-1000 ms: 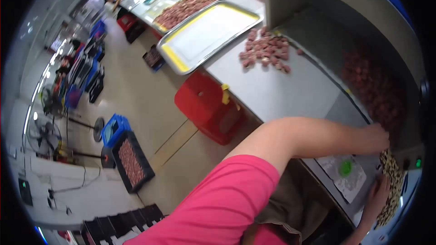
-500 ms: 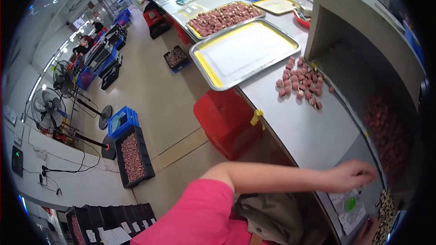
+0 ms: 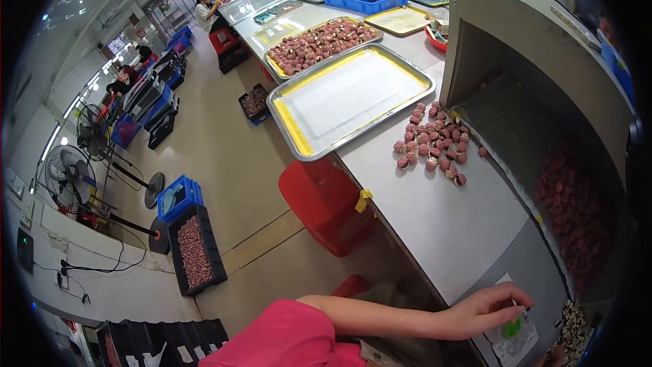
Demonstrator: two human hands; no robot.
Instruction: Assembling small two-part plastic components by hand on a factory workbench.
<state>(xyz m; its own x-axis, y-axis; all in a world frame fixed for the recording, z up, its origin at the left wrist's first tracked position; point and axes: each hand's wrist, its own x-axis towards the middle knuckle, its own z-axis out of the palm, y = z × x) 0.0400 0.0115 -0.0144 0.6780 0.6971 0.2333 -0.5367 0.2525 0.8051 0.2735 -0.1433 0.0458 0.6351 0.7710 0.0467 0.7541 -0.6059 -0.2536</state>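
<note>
My left hand reaches across the bench at the lower right. Its thumb and fingertips come together in a pinch over a green round piece, and a tiny dark thing shows at the tips. That green piece lies on a crumpled clear-white sheet or bag. Only a blurred bit of my right hand shows at the bottom edge, beside a heap of small cream and dark pieces; its fingers are hidden. Farther up the bench lies a loose group of pink, bumpy round pieces.
A metal tray with a white, yellow-edged lining overhangs the bench's left edge. Behind it stands a tray of pink pieces. A grey hood on the right shelters a reddish heap. Below the bench stands a red stool.
My left hand has moved down and left, closer to the green piece, and its fingertips have come together. The whole view has shifted slightly. The loose pink pieces lie as before.
</note>
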